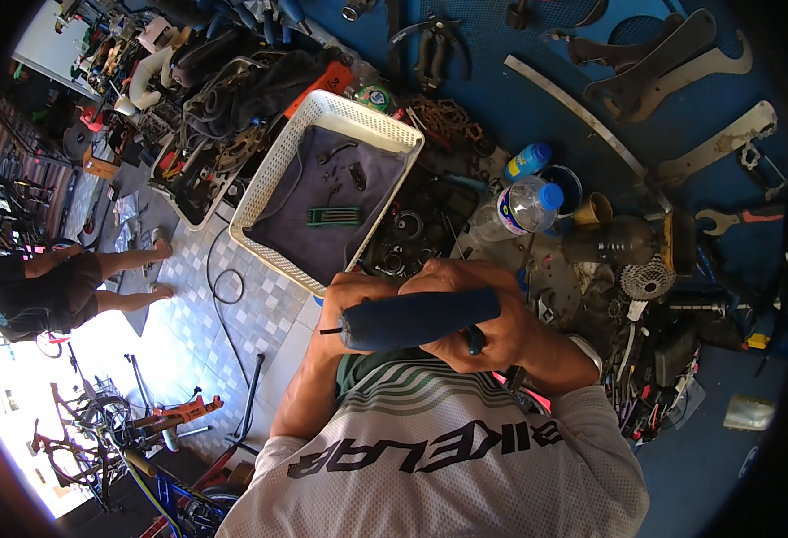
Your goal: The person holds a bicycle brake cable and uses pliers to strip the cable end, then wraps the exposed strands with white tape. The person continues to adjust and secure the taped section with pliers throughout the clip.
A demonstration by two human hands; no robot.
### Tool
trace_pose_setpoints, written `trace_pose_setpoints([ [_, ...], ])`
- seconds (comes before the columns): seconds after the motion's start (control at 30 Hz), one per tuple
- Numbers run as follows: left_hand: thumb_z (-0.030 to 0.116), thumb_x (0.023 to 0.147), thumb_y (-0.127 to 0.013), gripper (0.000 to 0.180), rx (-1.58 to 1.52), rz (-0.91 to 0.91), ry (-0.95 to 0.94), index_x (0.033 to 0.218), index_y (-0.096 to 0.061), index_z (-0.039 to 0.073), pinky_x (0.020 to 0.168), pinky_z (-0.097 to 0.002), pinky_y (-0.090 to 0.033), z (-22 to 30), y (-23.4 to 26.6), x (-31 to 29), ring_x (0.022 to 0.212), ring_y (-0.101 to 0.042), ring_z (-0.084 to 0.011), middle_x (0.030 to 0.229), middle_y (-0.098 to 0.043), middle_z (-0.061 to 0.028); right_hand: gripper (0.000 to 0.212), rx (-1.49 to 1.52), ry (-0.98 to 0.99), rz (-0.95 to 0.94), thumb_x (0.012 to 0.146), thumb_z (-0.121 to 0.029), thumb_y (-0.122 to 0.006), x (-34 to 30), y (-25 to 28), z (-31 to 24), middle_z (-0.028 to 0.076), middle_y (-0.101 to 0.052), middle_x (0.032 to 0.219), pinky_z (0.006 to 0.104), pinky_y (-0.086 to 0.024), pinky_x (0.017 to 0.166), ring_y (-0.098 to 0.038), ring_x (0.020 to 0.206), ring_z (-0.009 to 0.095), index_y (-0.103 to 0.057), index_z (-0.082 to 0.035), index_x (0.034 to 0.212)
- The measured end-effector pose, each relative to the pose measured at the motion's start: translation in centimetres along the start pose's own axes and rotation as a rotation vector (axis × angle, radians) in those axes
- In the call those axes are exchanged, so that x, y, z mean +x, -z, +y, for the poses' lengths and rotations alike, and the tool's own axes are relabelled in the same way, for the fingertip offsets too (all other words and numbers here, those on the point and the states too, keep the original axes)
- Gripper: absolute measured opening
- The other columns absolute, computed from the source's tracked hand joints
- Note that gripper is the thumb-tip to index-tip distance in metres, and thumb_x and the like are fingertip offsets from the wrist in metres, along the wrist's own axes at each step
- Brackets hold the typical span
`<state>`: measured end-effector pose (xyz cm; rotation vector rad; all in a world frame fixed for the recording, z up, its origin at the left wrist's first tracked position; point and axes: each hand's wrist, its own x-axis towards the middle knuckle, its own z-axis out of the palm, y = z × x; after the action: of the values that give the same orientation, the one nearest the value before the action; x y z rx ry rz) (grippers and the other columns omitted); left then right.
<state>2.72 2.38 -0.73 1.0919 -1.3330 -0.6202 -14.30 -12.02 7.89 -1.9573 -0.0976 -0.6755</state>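
Note:
Close in front of my chest I hold a long dark blue object (pixel 416 320), which spans both hands. A thin black rod sticks out of its left end. I cannot make out its kind. My left hand (pixel 349 289) is closed at its left part, fingers partly hidden behind it. My right hand (pixel 492 278) is wrapped round the right part, and a small dark teal piece (pixel 475 340) shows by its fingers. Just beyond my hands stands a white perforated basket (pixel 273 139) lined with dark cloth (pixel 300 193). On that cloth lie a green folding hex key set (pixel 335 216) and small black parts (pixel 357 176).
A clear bottle (pixel 524 208) with a blue cap and a small blue-and-yellow bottle (pixel 528 161) stand right of the basket. A cassette sprocket (pixel 647 278) lies farther right. Wrenches (pixel 739 218) hang on the blue board (pixel 537 117). Another person (pixel 39 287) is at far left, near bicycles (pixel 111 421).

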Motion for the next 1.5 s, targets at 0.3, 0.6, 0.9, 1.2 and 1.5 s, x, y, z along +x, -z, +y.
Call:
trace_pose_setpoints([
  [0.3, 0.016, 0.073, -0.082, 0.026, 0.085, -0.012, -0.031, 0.086, -0.072, -0.004, 0.061, -0.0332, -0.055, 0.3, 0.1, 0.2, 0.064, -0.073, -0.0253, 0.075, -0.073, -0.0145, 0.031, 0.065, 0.065, 0.057, 0.084, -0.006, -0.085, 0.3, -0.8, 0.4, 0.016, -0.073, 0.101, 0.038, -0.063, 0.074, -0.077, 0.086, 0.029, -0.071, 0.003, 0.11],
  [0.6, 0.016, 0.073, -0.084, 0.026, 0.117, 0.073, -0.046, 0.085, -0.072, -0.004, 0.063, -0.0323, -0.056, 0.7, -0.3, 0.5, 0.064, -0.074, -0.0257, 0.075, -0.073, -0.0142, 0.031, 0.02, 0.086, 0.101, 0.084, -0.005, -0.085, 0.3, -1.3, 0.3, 0.015, -0.073, 0.099, 0.0375, -0.063, 0.069, -0.077, 0.083, 0.029, -0.07, 0.004, 0.11],
  [0.9, 0.009, 0.071, -0.083, 0.028, 0.162, 0.068, -0.064, 0.092, -0.074, -0.008, 0.067, -0.033, -0.06, 0.7, -0.5, 0.5, 0.071, -0.078, -0.0261, 0.082, -0.077, -0.0173, 0.03, -0.068, 0.15, 0.203, 0.086, -0.005, -0.084, -0.2, -2.0, 0.3, 0.016, -0.073, 0.1, 0.0375, -0.063, 0.07, -0.076, 0.082, 0.029, -0.069, 0.003, 0.111],
  [1.2, 0.013, 0.072, -0.083, 0.031, 0.211, 0.105, 0.087, 0.096, -0.076, -0.005, 0.074, -0.0322, -0.061, 1.1, -0.6, 0.0, 0.08, -0.079, -0.0257, 0.092, -0.08, -0.0148, 0.031, 0.048, 0.145, 0.208, 0.087, 0.0, -0.079, -1.0, -2.7, 0.7, 0.016, -0.072, 0.102, 0.0375, -0.06, 0.068, -0.075, 0.082, 0.028, -0.068, 0.002, 0.115],
  [1.5, 0.0, 0.073, -0.083, 0.018, 0.074, 0.176, -0.006, 0.089, -0.076, 0.001, 0.07, -0.0316, -0.057, 0.4, -1.7, -0.8, 0.076, -0.074, -0.0212, 0.089, -0.077, -0.0098, 0.025, -0.042, 0.041, 0.213, 0.092, -0.004, -0.079, -1.2, -2.1, 0.5, 0.019, -0.072, 0.107, 0.0366, -0.061, 0.071, -0.076, 0.087, 0.03, -0.069, 0.003, 0.114],
])
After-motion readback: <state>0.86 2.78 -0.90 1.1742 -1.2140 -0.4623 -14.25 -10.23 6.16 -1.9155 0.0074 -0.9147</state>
